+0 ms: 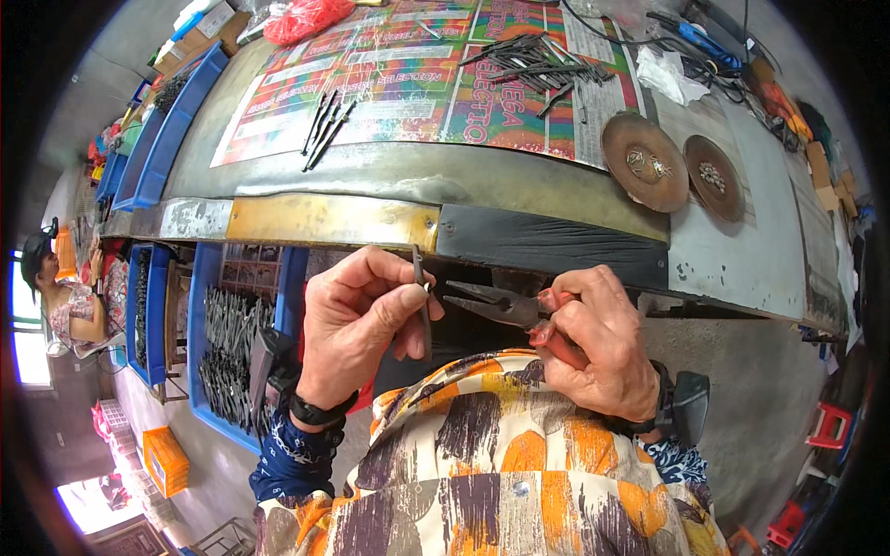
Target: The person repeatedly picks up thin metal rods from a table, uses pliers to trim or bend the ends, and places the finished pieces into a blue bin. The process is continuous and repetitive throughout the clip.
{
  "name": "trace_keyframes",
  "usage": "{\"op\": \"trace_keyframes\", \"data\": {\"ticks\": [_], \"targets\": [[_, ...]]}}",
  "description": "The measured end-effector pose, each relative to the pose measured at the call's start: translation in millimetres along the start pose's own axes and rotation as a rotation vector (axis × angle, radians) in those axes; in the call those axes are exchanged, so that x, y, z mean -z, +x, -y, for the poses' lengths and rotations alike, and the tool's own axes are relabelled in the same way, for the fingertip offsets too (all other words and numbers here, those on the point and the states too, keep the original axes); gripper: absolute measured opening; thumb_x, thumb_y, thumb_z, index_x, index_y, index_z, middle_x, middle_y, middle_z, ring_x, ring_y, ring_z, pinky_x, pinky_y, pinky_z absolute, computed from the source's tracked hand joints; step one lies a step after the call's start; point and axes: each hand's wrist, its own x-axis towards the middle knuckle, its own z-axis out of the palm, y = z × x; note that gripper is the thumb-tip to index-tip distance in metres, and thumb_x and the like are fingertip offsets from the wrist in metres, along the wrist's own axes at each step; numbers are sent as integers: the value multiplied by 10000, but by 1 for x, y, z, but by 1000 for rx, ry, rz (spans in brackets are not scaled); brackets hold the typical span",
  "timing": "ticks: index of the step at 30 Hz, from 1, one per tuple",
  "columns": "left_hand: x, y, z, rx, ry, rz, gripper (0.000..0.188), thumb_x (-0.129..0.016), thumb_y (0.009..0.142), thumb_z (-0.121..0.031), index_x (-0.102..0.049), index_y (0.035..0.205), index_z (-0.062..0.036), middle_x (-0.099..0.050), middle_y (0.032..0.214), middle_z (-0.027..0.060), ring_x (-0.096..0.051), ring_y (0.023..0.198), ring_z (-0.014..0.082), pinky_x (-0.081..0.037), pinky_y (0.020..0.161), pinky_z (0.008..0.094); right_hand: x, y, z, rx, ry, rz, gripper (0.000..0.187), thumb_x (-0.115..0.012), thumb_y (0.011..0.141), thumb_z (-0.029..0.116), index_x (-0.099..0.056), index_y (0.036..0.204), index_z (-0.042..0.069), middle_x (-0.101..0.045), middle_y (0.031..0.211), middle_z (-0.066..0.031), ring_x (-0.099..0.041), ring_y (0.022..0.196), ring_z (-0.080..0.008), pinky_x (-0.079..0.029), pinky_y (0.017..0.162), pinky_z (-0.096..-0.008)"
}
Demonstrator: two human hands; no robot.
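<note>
My left hand [357, 320] is closed, pinching a thin dark strip-like metal piece [419, 269] upright between thumb and fingers. A tiny pale bit shows at the thumb tip; it is too small to name. My right hand [598, 343] grips red-handled pliers [501, 301]. Their long jaws are spread and point left, just short of the strip. Both hands are in front of the bench edge. On the bench, several similar dark pieces [326, 130] lie in a small group at left, and a larger heap [533, 65] lies farther back.
Two round brown dishes [616, 148] with small metal parts stand at right on the bench [371, 181]. A blue crate [197, 324] packed with dark pieces sits at my left. A person [69, 296] sits at far left. Cables and a white crumpled wrapping [669, 76] lie back right.
</note>
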Motion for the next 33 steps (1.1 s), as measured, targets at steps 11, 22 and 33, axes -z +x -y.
{"op": "trace_keyframes", "data": {"ticks": [11, 22, 33], "targets": [[1, 2, -2, 195, -246, 68, 83, -618, 983, -38, -609, 1047, 13, -708, 827, 156, -616, 508, 114, -463, 440, 197, 6, 3, 7, 98, -319, -19, 281, -762, 637, 135, -595, 850, 62, -542, 1084, -130, -556, 975, -288, -418, 820, -441], [0, -1, -2, 131, 11, 92, 91, -664, 939, 8, -600, 1002, 26, -714, 818, 116, -617, 548, 76, -469, 476, 188, -4, -2, -6, 59, -8, 83, 210, -694, 671, 47, -587, 850, 20, -521, 900, -130, -530, 789, -268, -448, 674, -409], [13, 19, -13, -642, 891, 227, 235, -782, 728, 45, -708, 935, -38, -711, 835, 98, -681, 687, 239, -514, 606, 321, -8, 0, -15, -133, 637, 248, 209, -695, 736, 42, -579, 896, -27, -524, 864, -141, -536, 777, -271, -466, 720, -372]]}}
